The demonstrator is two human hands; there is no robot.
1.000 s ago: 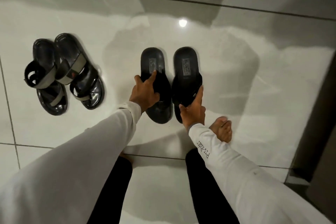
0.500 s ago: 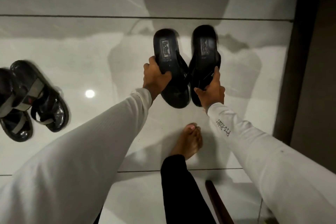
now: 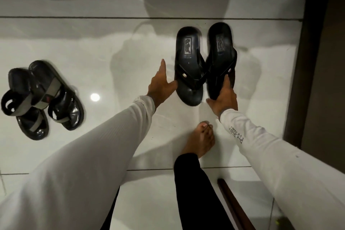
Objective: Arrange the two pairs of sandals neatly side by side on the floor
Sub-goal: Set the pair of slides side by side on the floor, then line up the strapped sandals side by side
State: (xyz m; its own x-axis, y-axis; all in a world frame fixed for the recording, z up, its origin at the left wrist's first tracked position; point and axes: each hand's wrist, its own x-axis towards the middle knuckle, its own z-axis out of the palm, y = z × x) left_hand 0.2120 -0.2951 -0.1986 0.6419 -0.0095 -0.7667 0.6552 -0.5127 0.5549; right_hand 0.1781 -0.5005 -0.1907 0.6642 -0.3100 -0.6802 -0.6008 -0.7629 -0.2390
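gripping the right flip-flop (image 3: pixel 221 58) at its toe end, our right hand (image 3: pixel 225 99) holds it beside the left flip-flop (image 3: pixel 189 67); our left hand (image 3: pixel 161 84), fingers spread loose, touches that one's edge. strapped sandals (image 3: pixel 41 97) lie well left of them on the floor (image 3: pixel 112 46).

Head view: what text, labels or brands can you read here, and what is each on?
"Pro-Rider": printed in dark letters on the right sleeve, near the cuff.
Insole label on the left flip-flop: a rectangular patch, too blurred to read.
Insole label on the right flip-flop: same kind of patch, too blurred to read.
Small red tag on a strap of the strapped sandals: no readable text.
Nothing else carries writing.
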